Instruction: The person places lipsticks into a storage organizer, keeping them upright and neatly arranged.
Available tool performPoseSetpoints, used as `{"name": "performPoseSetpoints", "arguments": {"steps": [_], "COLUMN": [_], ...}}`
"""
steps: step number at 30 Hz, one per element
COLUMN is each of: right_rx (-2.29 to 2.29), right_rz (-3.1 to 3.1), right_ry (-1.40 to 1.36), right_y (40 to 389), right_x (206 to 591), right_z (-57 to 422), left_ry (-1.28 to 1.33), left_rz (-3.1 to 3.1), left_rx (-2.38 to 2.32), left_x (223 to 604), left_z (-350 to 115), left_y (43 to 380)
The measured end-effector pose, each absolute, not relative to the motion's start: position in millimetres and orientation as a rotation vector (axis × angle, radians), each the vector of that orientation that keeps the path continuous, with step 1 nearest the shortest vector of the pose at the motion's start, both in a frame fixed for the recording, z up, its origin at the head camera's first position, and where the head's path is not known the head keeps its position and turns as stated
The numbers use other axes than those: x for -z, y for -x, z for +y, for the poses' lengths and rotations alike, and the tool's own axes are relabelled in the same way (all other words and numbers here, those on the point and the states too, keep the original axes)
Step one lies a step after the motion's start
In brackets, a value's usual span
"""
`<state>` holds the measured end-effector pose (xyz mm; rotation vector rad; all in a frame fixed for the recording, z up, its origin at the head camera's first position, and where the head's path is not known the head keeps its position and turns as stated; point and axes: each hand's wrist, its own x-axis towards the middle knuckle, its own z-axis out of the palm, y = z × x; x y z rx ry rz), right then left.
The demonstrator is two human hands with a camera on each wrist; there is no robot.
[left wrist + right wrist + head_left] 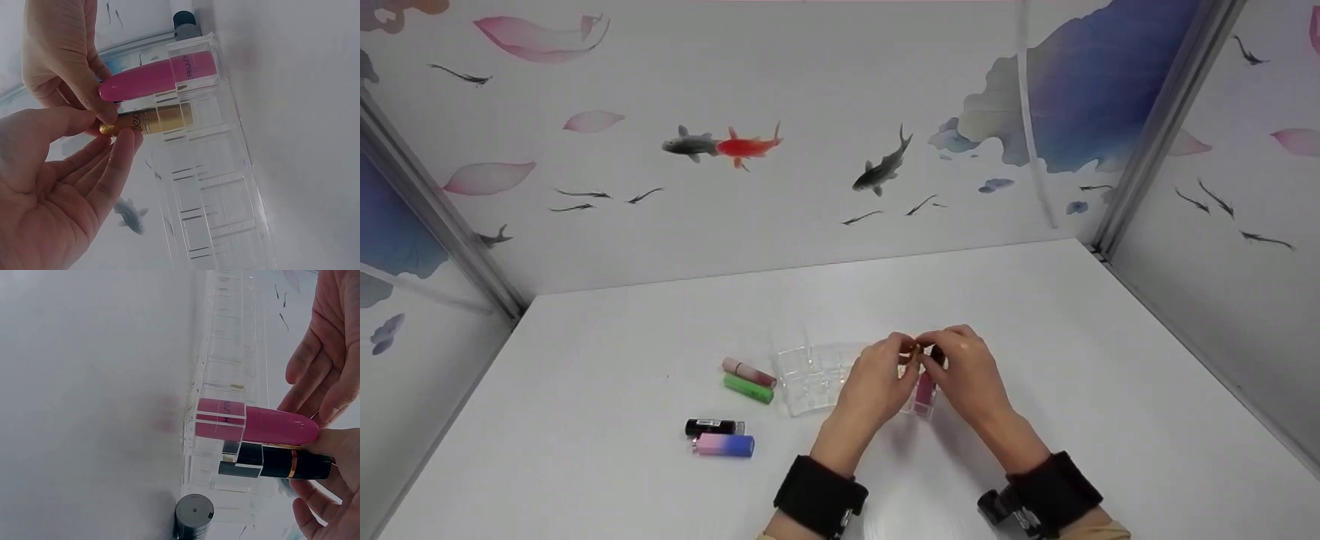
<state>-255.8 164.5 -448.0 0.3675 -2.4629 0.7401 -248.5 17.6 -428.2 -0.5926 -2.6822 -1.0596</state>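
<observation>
Both hands meet over the right end of a clear divided organizer [810,379]. My left hand [62,180] pinches a gold lipstick tube [152,120] between thumb and fingers; the tube's lower end sits in a compartment. The right hand [971,367] has its thumb tip on the gold tube's upper end, its index finger partly hidden. Beside it a pink tube [152,77] stands in the organizer. A black lipstick with a gold band [281,462] stands in another compartment, close to the right fingers. In the right wrist view the gold tube is mostly hidden behind these two.
Left of the organizer lie a pink tube [748,372], a green tube [748,388], a black tube [712,427] and a pink-blue tube [725,445]. A dark cylinder [194,514] is near the organizer. Printed panels [810,225] enclose the white table [607,360].
</observation>
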Motion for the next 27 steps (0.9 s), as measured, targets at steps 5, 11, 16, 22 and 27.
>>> {"name": "performPoseSetpoints", "arguments": {"steps": [5,11,16,22,27], "right_rx": [-0.722,-0.716,-0.736,-0.76,-0.809], "right_rz": [-2.466,-2.476,-2.491,-2.476,-2.444], "right_ry": [-0.373,-0.378,-0.383,-0.414,-0.421], "right_y": [255.9,254.5,254.1,255.6,255.0], "right_x": [448.5,447.2,445.2,441.0,431.2], "right_z": [167.3,166.6,165.7,173.3,187.2], "left_ry": [0.612,0.619,0.589,0.566,0.561], "left_rz": [-2.675,-2.663,-2.675,-2.656,-2.657], "left_rx": [1.063,1.029,1.026,1.031,1.065], "left_x": [428.3,427.2,426.5,426.1,425.1], "left_z": [18.6,17.7,17.3,17.6,17.3], "left_y": [247.5,247.0,247.5,247.9,248.1]}}
